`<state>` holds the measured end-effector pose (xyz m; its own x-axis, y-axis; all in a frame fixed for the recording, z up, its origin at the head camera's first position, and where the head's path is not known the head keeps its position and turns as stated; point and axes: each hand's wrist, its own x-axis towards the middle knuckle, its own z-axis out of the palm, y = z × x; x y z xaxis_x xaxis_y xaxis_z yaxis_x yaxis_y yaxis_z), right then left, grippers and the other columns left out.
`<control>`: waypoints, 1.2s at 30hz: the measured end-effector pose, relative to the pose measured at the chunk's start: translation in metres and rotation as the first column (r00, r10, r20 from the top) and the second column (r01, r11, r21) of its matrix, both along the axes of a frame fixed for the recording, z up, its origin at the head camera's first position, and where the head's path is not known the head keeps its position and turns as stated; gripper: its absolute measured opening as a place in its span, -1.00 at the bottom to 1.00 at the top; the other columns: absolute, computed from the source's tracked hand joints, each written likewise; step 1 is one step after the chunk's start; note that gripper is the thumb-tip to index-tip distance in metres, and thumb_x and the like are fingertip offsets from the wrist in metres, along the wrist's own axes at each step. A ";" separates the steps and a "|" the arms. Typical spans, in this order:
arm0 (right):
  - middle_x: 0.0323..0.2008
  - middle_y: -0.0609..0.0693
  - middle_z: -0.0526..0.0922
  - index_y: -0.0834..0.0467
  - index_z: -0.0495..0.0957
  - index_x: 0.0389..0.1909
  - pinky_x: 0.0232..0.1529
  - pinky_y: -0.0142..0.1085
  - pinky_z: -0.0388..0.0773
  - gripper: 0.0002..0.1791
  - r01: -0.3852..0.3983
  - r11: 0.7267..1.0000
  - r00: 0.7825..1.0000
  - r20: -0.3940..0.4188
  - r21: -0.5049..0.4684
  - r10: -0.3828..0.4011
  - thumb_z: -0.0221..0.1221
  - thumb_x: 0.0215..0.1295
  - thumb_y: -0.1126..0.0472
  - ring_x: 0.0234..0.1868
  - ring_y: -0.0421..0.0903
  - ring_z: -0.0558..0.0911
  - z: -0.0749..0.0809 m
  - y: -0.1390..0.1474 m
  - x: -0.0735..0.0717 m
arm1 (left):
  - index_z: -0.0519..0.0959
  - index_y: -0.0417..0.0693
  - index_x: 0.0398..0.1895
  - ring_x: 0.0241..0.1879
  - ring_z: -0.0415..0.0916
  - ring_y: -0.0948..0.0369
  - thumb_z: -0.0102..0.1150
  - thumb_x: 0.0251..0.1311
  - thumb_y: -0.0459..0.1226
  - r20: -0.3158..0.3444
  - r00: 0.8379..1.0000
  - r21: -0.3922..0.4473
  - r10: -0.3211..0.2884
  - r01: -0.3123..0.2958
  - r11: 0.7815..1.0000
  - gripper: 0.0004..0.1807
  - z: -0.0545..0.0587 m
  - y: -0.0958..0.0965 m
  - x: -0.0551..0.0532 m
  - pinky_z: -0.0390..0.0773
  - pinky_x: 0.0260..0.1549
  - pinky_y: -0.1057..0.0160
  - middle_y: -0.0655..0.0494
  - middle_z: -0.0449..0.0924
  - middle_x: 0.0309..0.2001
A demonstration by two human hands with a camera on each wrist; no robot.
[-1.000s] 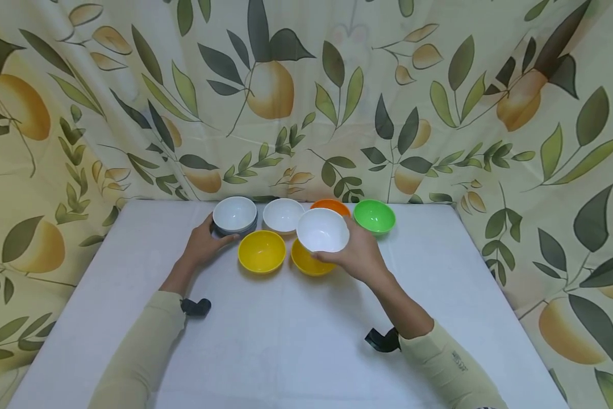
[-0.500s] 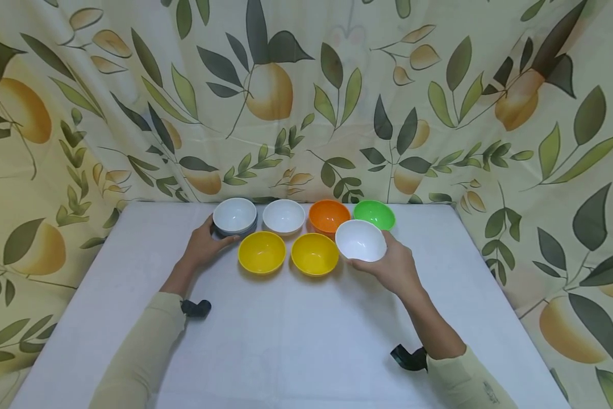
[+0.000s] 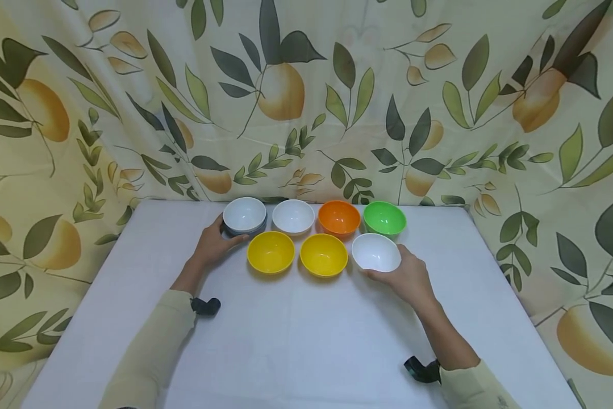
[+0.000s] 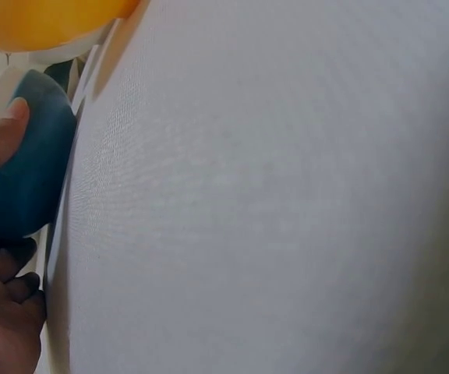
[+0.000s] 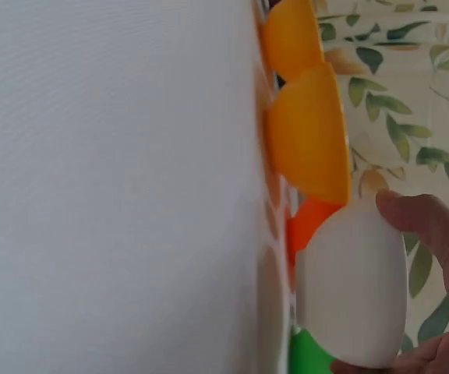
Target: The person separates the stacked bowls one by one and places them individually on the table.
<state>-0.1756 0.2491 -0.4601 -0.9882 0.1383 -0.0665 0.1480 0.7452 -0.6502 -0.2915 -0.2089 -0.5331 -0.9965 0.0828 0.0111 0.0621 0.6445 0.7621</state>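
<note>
My left hand [image 3: 213, 245] grips a blue bowl [image 4: 36, 167] at the back left, its thumb on one side of the wall and its fingers at the other. A white bowl [image 3: 244, 215] sits nested inside the blue one. With thumb and fingers on opposite sides, my right hand [image 3: 407, 278] holds another white bowl [image 3: 376, 253] upright, close over the table at the right end of the front row. Left of it stand two yellow bowls [image 3: 271, 253], the nearer one right at its rim. The right wrist view shows the held white bowl [image 5: 355, 284] from its side.
Along the table's back edge stand a white bowl [image 3: 293, 217], an orange bowl [image 3: 339, 219] and a green bowl [image 3: 384, 219]. The table wears a white cloth [image 3: 296, 341]. Behind it hangs a fruit-patterned curtain [image 3: 357, 142].
My right hand has carried the white bowl rightward and down, from over the right yellow bowl to beside it, uncovering the orange bowl. My left hand keeps its grip in place.
</note>
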 end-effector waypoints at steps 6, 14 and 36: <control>0.23 0.41 0.56 0.40 0.33 0.39 0.14 0.19 0.64 0.13 -0.011 1.000 1.000 0.028 0.016 0.011 0.59 0.01 -0.23 0.19 0.33 0.56 -0.011 0.000 0.001 | -0.03 -0.26 0.69 0.60 0.03 -0.19 0.48 0.17 0.22 -0.007 1.000 -0.007 0.009 -0.009 1.000 0.29 -0.002 0.001 0.001 0.11 0.54 -0.21 -0.29 0.08 0.62; 0.28 0.45 0.51 0.42 0.25 0.45 0.17 0.23 0.61 0.19 -0.008 0.998 0.999 0.050 0.057 0.005 0.59 0.03 -0.21 0.23 0.36 0.53 -0.010 0.000 0.000 | -0.03 -0.27 0.69 0.60 0.03 -0.18 0.48 0.16 0.23 -0.007 1.000 0.004 0.005 -0.005 1.000 0.30 -0.002 0.003 0.003 0.11 0.54 -0.20 -0.30 0.08 0.62; 0.54 0.38 0.25 0.36 0.07 0.62 0.34 0.30 0.43 0.29 -0.093 0.995 0.995 -0.034 0.032 0.094 0.54 0.11 -0.22 0.47 0.38 0.32 0.052 -0.043 0.001 | -0.04 -0.26 0.69 0.60 0.03 -0.21 0.49 0.18 0.19 0.000 1.000 -0.015 -0.002 0.002 1.000 0.28 0.004 0.005 0.001 0.11 0.53 -0.22 -0.30 0.06 0.62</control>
